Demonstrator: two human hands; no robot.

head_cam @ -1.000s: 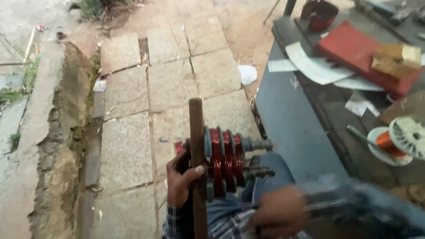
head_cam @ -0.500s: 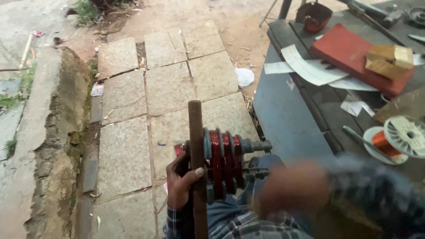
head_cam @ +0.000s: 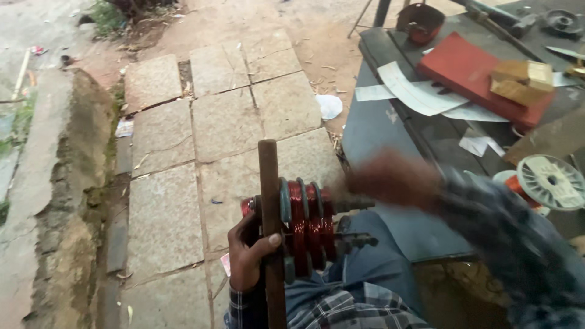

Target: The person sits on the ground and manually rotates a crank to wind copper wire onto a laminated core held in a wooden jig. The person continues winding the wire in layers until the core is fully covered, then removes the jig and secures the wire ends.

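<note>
The left hand (head_cam: 250, 256) has its fingers clamped on a rusty upright bar (head_cam: 271, 231) carrying red wire coils (head_cam: 308, 222) at 6 o'clock. The blurred right hand (head_cam: 393, 180) hovers beside them, grip unclear. The desk (head_cam: 378, 128) lies at 2 o'clock.

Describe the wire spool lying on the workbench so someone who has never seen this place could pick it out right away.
Start at the dark workbench on the right, then go past the red book toward its near right edge. There lies the wire spool, flat on its side, just beyond the blurred right hand. Its pale spoked flange and orange winding are unlike anything around it.
</note>
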